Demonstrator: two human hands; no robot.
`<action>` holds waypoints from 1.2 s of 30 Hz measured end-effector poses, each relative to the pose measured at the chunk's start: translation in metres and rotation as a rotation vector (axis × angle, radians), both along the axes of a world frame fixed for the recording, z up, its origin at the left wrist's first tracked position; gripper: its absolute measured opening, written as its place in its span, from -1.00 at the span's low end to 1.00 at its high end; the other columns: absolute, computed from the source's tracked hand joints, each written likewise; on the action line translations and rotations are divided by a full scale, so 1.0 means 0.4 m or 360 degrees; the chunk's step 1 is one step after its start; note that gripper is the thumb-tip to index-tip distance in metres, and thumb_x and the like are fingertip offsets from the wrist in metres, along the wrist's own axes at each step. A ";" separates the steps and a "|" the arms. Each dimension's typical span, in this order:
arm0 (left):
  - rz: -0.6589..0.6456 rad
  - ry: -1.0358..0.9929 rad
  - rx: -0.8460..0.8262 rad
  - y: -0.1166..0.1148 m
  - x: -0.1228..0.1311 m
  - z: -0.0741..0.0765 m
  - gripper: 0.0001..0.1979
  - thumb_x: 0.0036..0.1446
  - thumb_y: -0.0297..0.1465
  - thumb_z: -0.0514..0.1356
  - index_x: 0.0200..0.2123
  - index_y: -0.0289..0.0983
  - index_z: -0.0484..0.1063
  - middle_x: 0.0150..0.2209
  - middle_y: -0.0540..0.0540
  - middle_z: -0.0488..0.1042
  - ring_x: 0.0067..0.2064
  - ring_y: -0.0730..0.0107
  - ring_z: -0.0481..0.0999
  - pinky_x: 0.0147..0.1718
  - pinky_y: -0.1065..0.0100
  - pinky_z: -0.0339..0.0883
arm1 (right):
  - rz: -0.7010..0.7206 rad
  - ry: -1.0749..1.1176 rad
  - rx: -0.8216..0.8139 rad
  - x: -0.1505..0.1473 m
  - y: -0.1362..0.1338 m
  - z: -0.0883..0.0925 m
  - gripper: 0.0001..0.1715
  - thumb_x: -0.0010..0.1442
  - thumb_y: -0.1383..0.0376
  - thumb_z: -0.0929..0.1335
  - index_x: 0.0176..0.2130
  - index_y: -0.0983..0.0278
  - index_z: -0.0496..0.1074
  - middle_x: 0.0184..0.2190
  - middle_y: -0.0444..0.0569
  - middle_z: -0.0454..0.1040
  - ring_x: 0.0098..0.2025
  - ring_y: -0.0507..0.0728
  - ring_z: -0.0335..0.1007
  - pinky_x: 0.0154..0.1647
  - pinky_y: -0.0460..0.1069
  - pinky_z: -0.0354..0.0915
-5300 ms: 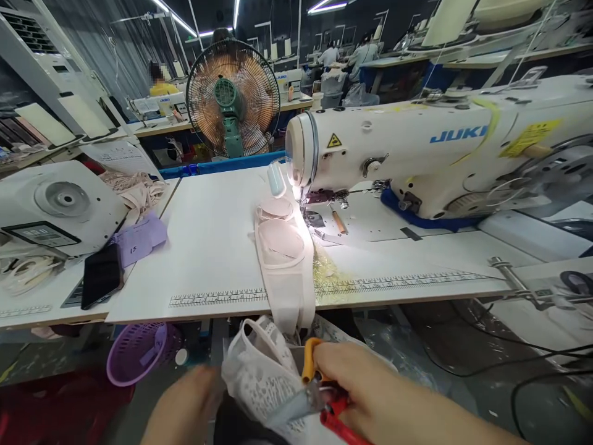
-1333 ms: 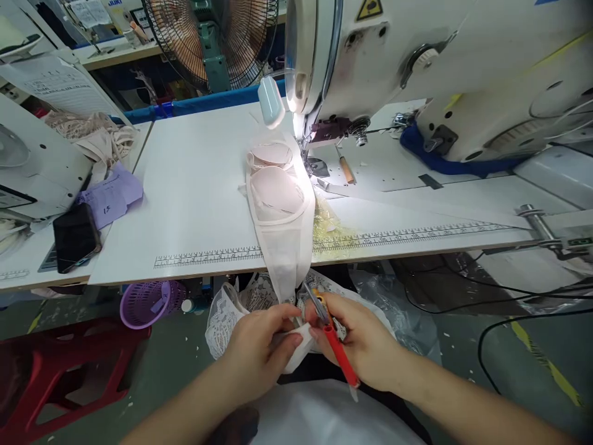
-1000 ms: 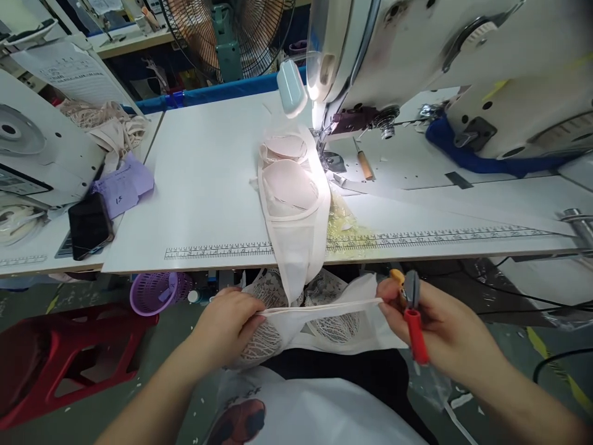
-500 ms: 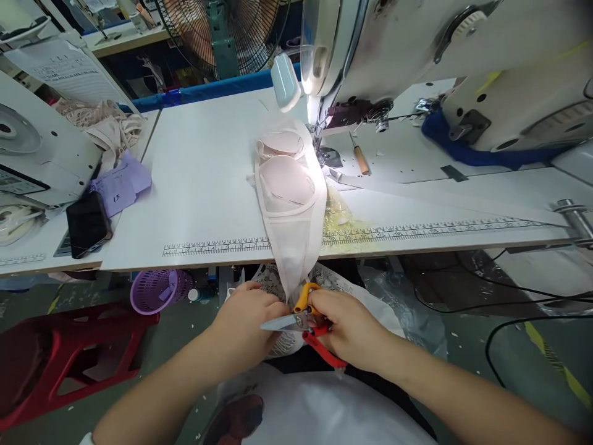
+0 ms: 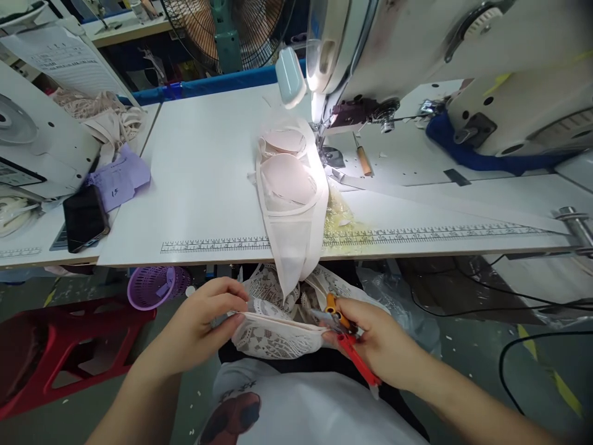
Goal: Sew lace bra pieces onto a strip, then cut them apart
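My left hand (image 5: 204, 318) pinches the left end of a white lace garment piece (image 5: 273, 330) held over my lap below the table edge. My right hand (image 5: 370, 337) grips its right end and also holds small scissors (image 5: 345, 337) with orange and red handles. The lace is stretched flat between both hands. A chain of pale pink bra cups (image 5: 287, 179) lies on the white table (image 5: 199, 179) and hangs over its front edge just above my hands. It leads back to the needle of a white sewing machine (image 5: 417, 55).
A black phone (image 5: 83, 216) and a purple paper slip (image 5: 120, 179) lie at the table's left, near a pile of beige straps (image 5: 99, 117). A purple basket (image 5: 155, 287) and a red stool (image 5: 60, 346) stand below left. A fan (image 5: 222, 31) stands behind. Cables run across the floor at right.
Half a second ago both hands were together at the hanging pink strip with the scissors at it. Now they have dropped and spread apart, stretching the lace piece between them.
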State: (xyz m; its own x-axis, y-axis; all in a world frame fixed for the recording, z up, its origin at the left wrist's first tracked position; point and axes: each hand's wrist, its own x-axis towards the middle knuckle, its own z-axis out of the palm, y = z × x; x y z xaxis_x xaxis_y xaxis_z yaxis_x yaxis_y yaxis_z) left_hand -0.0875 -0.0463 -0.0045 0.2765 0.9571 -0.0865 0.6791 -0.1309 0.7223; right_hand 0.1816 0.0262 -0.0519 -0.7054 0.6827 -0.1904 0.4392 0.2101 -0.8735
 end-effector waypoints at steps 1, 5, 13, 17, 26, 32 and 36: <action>0.0066 -0.0115 0.0034 0.002 0.012 -0.008 -0.82 0.20 -0.50 0.01 -0.29 -0.25 0.40 -0.15 -0.14 0.45 -0.10 0.32 0.43 -0.09 0.32 0.29 | -0.0003 -0.0005 -0.0047 0.006 -0.007 -0.002 -0.71 0.07 0.28 0.26 -0.55 0.20 0.03 -0.59 -0.18 0.14 -0.53 0.03 0.05 -0.54 -0.08 0.07; 0.0276 -0.0446 0.0060 0.016 0.076 -0.042 -0.88 0.18 -0.47 0.03 -0.30 -0.26 0.35 -0.28 -0.10 0.49 -0.20 0.34 0.47 -0.02 0.23 0.24 | 0.0042 -0.0054 -0.0182 0.037 -0.028 -0.020 -0.77 0.14 0.21 0.25 -0.50 0.22 0.17 -0.54 -0.13 0.28 -0.50 0.07 0.18 -0.50 -0.06 0.18; 0.0191 -0.0400 0.0381 0.050 0.221 -0.064 -0.92 0.15 -0.49 0.00 -0.29 -0.24 0.25 -0.40 -0.02 0.38 -0.38 0.42 0.39 -0.38 0.41 0.28 | -0.0142 0.0071 -0.0045 0.089 0.001 -0.009 -0.88 0.16 0.22 0.32 -0.32 0.23 0.32 -0.31 -0.01 0.45 -0.34 0.12 0.38 -0.37 -0.03 0.32; 0.0083 -0.0360 0.0498 0.066 0.268 -0.071 -0.86 0.13 -0.52 0.01 -0.22 -0.25 0.21 -0.42 -0.01 0.37 -0.45 0.41 0.38 -0.46 0.41 0.25 | -0.0249 0.0473 -0.0064 0.075 0.023 0.026 -0.90 0.14 0.28 0.35 -0.36 0.20 0.29 -0.31 -0.04 0.42 -0.26 0.13 0.37 -0.28 0.01 0.34; 0.0110 -0.0394 0.0206 0.078 0.288 -0.069 -0.80 0.14 -0.44 0.03 -0.14 -0.33 0.24 -0.37 -0.11 0.44 -0.36 0.30 0.43 -0.37 0.33 0.28 | -0.0253 0.0583 0.0041 0.045 0.034 0.040 -0.80 0.11 0.44 0.35 -0.36 0.17 0.25 -0.39 -0.15 0.33 -0.31 0.08 0.32 -0.30 0.00 0.33; 0.0122 -0.0394 -0.0056 0.089 0.288 -0.072 -0.76 0.17 -0.30 0.04 -0.45 -0.28 0.38 -0.52 -0.02 0.41 -0.44 0.37 0.37 -0.38 0.36 0.19 | -0.0309 0.0669 0.0318 0.045 0.021 0.038 -0.79 0.14 0.47 0.31 -0.34 0.18 0.22 -0.37 -0.13 0.36 -0.39 0.03 0.32 -0.40 -0.06 0.29; 0.0124 -0.0595 0.0001 0.099 0.299 -0.078 -0.68 0.18 -0.37 -0.02 -0.60 -0.29 0.31 -0.63 0.03 0.26 -0.54 0.48 0.25 -0.47 0.42 0.11 | -0.0368 0.0668 0.0406 0.046 0.017 0.029 -0.81 0.16 0.45 0.30 -0.33 0.17 0.22 -0.37 -0.13 0.34 -0.34 0.04 0.31 -0.34 -0.05 0.28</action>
